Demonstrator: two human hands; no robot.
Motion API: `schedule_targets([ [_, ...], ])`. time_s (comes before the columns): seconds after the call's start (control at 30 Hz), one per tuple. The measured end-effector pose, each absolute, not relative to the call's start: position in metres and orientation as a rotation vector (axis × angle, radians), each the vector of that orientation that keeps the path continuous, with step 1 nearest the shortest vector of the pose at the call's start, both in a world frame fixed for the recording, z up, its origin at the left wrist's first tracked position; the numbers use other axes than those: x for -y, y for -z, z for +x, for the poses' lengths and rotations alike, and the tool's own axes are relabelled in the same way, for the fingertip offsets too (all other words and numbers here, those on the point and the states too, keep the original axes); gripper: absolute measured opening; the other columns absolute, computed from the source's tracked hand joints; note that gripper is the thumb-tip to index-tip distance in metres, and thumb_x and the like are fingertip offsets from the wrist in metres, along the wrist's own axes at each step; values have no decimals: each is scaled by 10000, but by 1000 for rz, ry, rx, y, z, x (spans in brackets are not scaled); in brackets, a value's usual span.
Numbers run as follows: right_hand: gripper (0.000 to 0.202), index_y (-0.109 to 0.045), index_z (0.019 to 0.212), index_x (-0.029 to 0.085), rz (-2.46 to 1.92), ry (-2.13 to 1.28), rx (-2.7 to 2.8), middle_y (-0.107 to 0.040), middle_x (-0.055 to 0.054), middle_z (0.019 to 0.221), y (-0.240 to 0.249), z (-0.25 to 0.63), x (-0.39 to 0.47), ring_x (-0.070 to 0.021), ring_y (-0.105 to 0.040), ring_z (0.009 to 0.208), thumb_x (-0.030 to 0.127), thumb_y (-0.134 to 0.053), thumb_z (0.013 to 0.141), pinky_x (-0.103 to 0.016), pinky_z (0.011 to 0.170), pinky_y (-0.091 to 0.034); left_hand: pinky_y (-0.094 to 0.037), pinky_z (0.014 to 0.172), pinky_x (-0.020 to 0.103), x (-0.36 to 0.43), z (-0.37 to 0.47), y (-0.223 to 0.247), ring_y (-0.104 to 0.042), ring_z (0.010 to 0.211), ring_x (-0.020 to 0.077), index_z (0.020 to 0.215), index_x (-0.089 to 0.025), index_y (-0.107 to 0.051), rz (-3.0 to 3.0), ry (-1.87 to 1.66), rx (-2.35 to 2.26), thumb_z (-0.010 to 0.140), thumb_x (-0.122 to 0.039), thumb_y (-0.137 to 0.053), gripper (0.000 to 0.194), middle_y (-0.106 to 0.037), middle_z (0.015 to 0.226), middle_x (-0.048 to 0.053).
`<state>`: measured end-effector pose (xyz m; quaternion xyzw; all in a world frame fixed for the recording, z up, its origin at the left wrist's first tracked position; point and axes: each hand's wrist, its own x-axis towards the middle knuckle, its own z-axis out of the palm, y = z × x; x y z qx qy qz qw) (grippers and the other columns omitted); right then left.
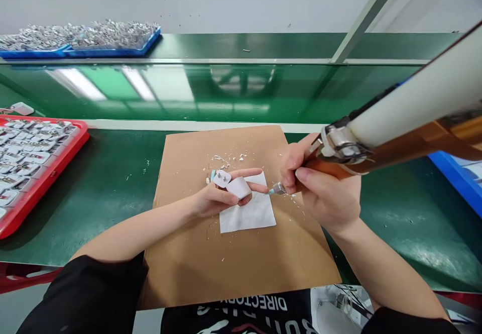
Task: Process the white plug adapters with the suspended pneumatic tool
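Over cardboard, the dispensing gun slants lengthwise from two o'clock, nozzle pointing to eight, right hand wrapped round it. A red tray sits at nine. Left hand pinches white plug pieces, prongs upward.

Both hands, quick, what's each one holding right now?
Left hand: closed on a white pronged piece and a white block, two fingers extended.
Right hand: closed around a white-and-orange tool.

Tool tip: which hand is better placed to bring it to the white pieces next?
Likely the right: the right hand grips the tool, with its tip near the left hand's fingers. The left is occupied holding the white pieces.
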<state>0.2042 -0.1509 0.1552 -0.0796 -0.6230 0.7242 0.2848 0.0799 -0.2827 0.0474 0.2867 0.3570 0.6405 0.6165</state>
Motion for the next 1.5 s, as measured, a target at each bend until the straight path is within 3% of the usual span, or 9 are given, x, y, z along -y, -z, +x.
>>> schedule_targets([
  [0.13,76,-590,618,205,-190,-1913,1664,-533,16,492,-154,204,151,-102,-487,410,160,-644,647,-250,370,-329,-341,653,275,281,84,-45,-431,648,105,1270,-199,-565,606,-1495,-827,645,-290,-780,668,-693,1097,139],
  [0.23,63,-588,621,207,-193,-1914,1684,-535,18,485,-155,204,151,-106,-483,412,174,-636,645,-261,384,-347,-353,634,271,281,89,-45,-436,637,108,1227,-176,-601,570,-1511,-880,754,-450,-702,555,-701,1050,141],
  [0.4,79,-565,608,212,-262,-1881,1718,-524,19,462,-157,204,151,-108,-465,389,197,-637,638,-266,374,-337,-365,596,266,281,95,-49,-458,634,114,1241,-145,-597,546,-1468,-864,783,-657,-547,689,-672,1065,157],
  [0.6,74,-585,622,210,-183,-1907,1680,-526,16,477,-155,204,151,-103,-471,402,139,-597,635,-256,384,-330,-398,630,244,285,91,-46,-475,671,74,1230,-236,-601,735,-1448,-1079,745,-309,-676,496,-565,1075,45],
  [0.7,70,-586,613,210,-213,-1900,1681,-523,21,471,-156,204,152,-102,-465,394,142,-590,626,-253,371,-325,-426,668,254,288,92,-44,-527,755,105,1309,-266,-487,980,-1387,-1390,800,-258,-637,532,-577,1080,31],
  [0.83,74,-576,600,215,-216,-1945,1692,-504,31,459,-157,205,156,-97,-449,384,181,-635,629,-248,361,-318,-461,858,319,288,98,-39,-581,1012,180,1147,-217,-497,1200,-1392,-1554,825,-195,-609,341,-620,1148,65],
  [0.93,73,-577,622,211,-203,-1981,1681,-499,35,486,-157,206,158,-91,-445,394,186,-643,642,-253,382,-340,-461,933,342,286,102,-35,-586,1085,204,1076,-199,-537,1332,-1335,-1586,831,-183,-601,253,-628,1170,71],
  [1.2,85,-580,678,210,-86,-2018,1687,-521,43,508,-152,207,158,-98,-469,435,125,-588,671,-266,430,-390,-439,1008,377,278,104,-33,-582,1126,225,1099,-180,-574,1372,-1388,-1555,831,-184,-606,270,-637,1185,85],
  [1.5,48,-566,718,200,-66,-2017,1691,-514,42,532,-148,209,161,-79,-445,433,161,-594,719,-239,420,-389,-457,911,361,273,111,-39,-600,980,215,1104,-165,-615,1270,-1361,-1541,799,-243,-651,317,-669,1046,64],
])
